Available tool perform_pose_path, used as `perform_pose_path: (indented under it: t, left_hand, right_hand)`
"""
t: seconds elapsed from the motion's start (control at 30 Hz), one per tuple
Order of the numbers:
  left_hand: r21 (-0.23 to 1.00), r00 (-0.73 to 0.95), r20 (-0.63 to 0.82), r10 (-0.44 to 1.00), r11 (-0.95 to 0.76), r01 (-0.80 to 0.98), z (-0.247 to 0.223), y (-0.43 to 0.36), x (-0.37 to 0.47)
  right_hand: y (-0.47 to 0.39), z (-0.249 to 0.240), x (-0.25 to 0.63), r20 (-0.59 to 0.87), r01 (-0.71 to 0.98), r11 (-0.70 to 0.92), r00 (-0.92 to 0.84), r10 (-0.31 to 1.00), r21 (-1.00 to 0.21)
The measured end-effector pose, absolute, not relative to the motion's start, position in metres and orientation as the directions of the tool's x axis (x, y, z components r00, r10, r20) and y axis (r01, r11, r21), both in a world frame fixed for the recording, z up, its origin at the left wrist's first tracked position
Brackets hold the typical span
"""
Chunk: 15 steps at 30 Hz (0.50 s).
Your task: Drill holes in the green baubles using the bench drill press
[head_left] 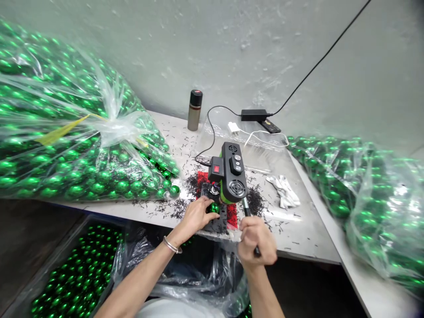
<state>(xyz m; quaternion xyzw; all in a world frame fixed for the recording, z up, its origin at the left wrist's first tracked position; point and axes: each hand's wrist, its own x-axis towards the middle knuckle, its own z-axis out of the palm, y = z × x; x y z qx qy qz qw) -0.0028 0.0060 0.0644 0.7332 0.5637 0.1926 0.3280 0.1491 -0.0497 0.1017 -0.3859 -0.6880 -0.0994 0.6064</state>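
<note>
Between the thumb and fingers of my left hand (198, 213) is a shiny green ball (214, 207), held beneath the head of a small black and green machine (233, 172). My right hand (257, 240) is wrapped around the black grip of a lever (246, 207) that runs out from the machine's right side. The machine stands on a dark base over a red sheet (232, 216). Small black bits (254, 201) lie scattered thickly around it. Part of the ball is hidden by my fingers and the machine.
A big clear bag of green balls (76, 132) fills the left; another bag (351, 185) lies right. Behind the machine are a bottle (194, 110), a power adapter (253, 115) and a white charger (233, 128). White gloves (284, 191) lie right. More balls (79, 265) sit below the table edge.
</note>
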Motion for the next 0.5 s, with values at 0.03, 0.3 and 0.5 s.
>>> perform_pose_path:
  t: [0.03,0.3,0.5]
  left_hand:
    - [0.726,0.293,-0.077,0.953,-0.148,0.672,0.066,0.001,-0.008]
    - [0.82,0.335,-0.558,0.759,0.44,0.367,0.008,-0.085,-0.057]
    - [0.336,0.293,-0.84,0.457,0.861,-0.382,-0.008,-0.114,-0.066]
  right_hand:
    - [-0.051,0.114,0.148,0.89,0.649,0.654,0.081,0.448,-0.388]
    - [-0.047,0.133,0.138,0.845,0.602,0.623,0.18,0.504,-0.5]
    - [-0.049,0.125,0.141,0.834,0.617,0.6,0.183,0.521,-0.51]
